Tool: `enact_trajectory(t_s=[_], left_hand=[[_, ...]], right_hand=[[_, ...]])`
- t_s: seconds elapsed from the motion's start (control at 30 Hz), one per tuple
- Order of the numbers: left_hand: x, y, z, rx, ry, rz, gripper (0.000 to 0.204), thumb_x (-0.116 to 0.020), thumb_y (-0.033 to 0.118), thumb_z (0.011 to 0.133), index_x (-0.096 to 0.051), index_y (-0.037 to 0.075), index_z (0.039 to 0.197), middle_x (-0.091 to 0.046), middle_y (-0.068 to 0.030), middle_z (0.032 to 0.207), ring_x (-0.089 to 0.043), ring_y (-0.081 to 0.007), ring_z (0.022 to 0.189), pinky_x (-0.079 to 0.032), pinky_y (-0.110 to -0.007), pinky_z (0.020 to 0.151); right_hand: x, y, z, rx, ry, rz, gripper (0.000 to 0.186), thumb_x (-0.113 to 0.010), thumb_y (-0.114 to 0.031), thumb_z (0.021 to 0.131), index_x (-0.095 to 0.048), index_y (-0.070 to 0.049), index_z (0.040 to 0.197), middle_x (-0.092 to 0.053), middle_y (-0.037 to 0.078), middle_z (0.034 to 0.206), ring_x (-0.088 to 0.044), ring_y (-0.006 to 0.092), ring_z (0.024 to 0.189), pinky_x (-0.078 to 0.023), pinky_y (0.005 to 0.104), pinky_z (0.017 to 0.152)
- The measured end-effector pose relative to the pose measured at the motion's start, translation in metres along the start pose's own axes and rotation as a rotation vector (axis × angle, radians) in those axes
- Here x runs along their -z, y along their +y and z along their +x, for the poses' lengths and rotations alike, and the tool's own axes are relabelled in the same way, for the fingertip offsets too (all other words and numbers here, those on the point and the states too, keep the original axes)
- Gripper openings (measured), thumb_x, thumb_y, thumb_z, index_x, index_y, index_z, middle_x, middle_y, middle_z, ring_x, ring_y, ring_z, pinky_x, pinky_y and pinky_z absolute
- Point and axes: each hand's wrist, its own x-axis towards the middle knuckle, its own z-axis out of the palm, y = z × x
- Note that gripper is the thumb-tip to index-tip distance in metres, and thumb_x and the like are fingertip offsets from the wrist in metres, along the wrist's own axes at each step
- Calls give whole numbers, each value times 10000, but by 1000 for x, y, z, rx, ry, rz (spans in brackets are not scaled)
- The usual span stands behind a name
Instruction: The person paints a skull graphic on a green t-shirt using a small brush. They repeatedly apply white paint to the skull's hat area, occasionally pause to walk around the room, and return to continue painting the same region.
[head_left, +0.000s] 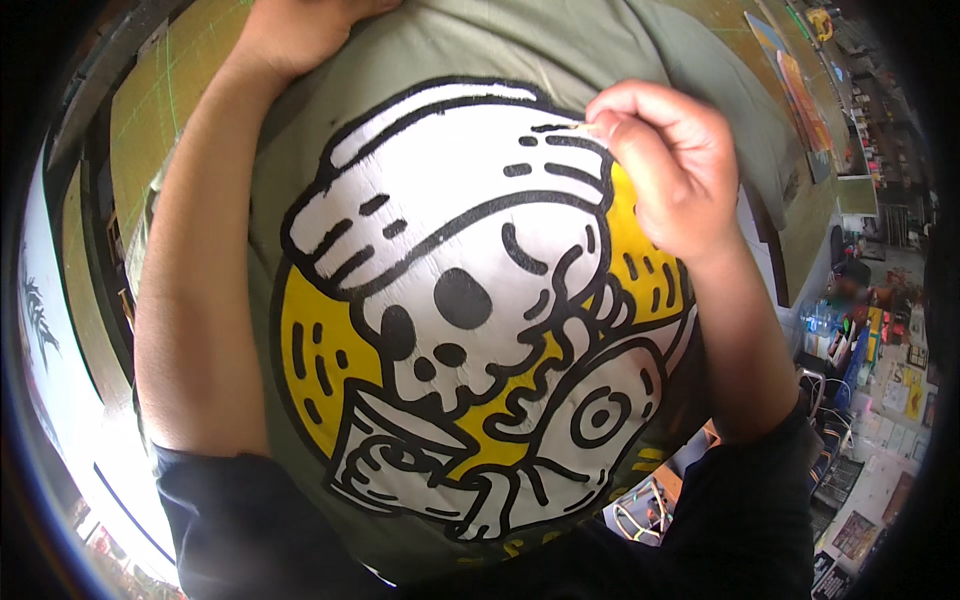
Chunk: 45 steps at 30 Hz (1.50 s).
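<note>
Skull print [470,310] on olive cloth [470,40].
The right hand [675,165] pinches a thin stick [583,126] against it; the left hand's [305,35] grip I can't see from here.

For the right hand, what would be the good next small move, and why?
Probably the right hand should draw the thin pale stick slightly along the top black dash on the skull's white cap: the tip appears to be at that dash, which looks thinner and rougher than the marks below. The left hand lies over the olive fabric, perhaps steadying it.
</note>
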Motion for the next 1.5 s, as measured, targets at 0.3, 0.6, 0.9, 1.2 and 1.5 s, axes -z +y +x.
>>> enact_trajectory(t_s=[0.3,0.6,0.9,1.2,1.5], left_hand=[[-5,-14,6,57,-23,-27,178,-706,185,683,-636,25,718,-613,-69,689,-544,-147,663,-440,-281,671],[-7,0,-5,18,23,36,186,-702,192,687,-638,28,744,-618,-78,734,-555,-164,703,-442,-283,696],[-2,-3,3,127,-34,-18,174,-698,181,692,-640,27,748,-622,-81,745,-562,-168,711,-446,-282,703],[-11,3,-7,-8,91,34,195,-712,179,679,-641,11,747,-623,-79,732,-557,-156,709,-440,-276,695],[-8,-9,5,82,8,-38,179,-711,168,681,-637,17,739,-614,-70,712,-546,-150,686,-434,-270,675]], right_hand=[[-2,0,0,118,-26,-159,112,-475,31,828,-556,43,752,-463,-49,609,-372,-7,539,-289,162,477],[-3,-1,-1,63,-43,-147,95,-479,65,821,-558,50,769,-469,-54,615,-368,-21,529,-270,144,469],[-1,-3,-2,35,-27,-53,90,-487,59,818,-576,53,806,-512,-38,658,-388,-16,553,-292,143,497],[26,0,4,-37,43,-46,68,-548,13,808,-613,31,817,-567,-21,685,-448,9,592,-336,159,536],[31,-4,3,-172,-171,-32,86,-595,-50,821,-646,18,837,-629,37,705,-575,67,656,-449,196,592]])
